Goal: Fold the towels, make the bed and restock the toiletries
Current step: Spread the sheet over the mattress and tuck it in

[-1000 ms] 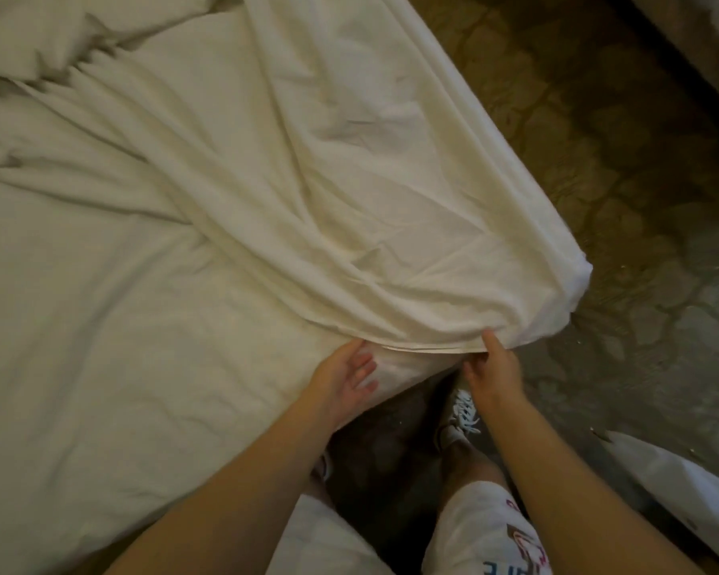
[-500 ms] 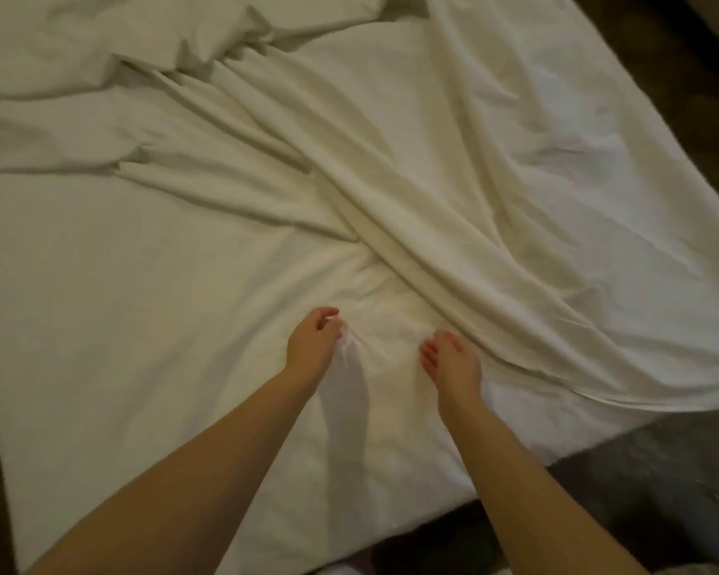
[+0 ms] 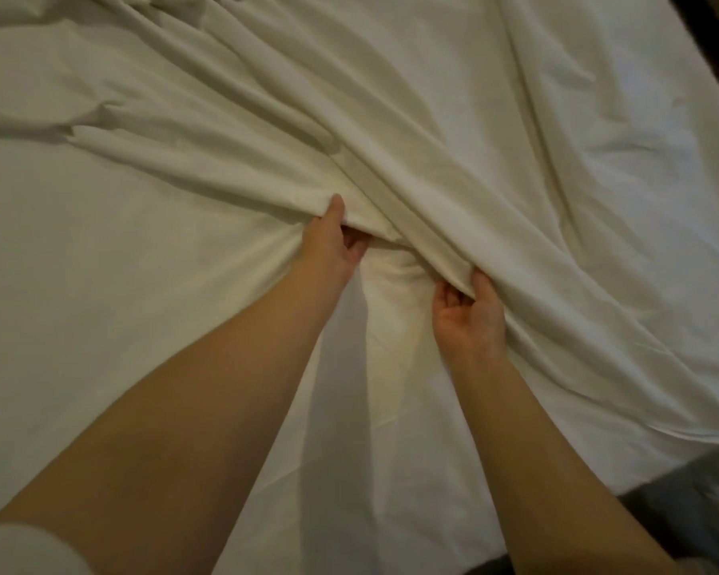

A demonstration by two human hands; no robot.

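The fingers point(image 3: 354, 242) of the left hand point(image 3: 331, 249) are curled in under a thick fold of the loose white sheet point(image 3: 474, 180), and the thumb point(image 3: 336, 206) lies pressed on top of that fold, so the cloth is pinched between them. Just to the right, the right hand point(image 3: 470, 315) is turned palm up. Its fingers point(image 3: 449, 298) are bent inward at the lower edge of the same band of folds and its thumb point(image 3: 480, 283) is laid against the cloth. It looks like a grip on the hem, though how much fabric is caught inside I cannot tell. The two hands are close together but apart, with a small puckered hollow of cloth between them.

From the hands the sheet runs in long ropey pleats, slanting from the far left side of the bed point(image 3: 100, 325) down toward its near right corner, where it lies heaped in broader, softer ripples. To the left of the hands the bed's covered surface lies flat and smooth. Both bare forearms reach in over the near edge of the bed, and a bit of white sleeve point(image 3: 21, 549) shows at the left arm. Dark floor point(image 3: 698, 516) shows past the near right corner, and a dark strip runs along the far right edge.
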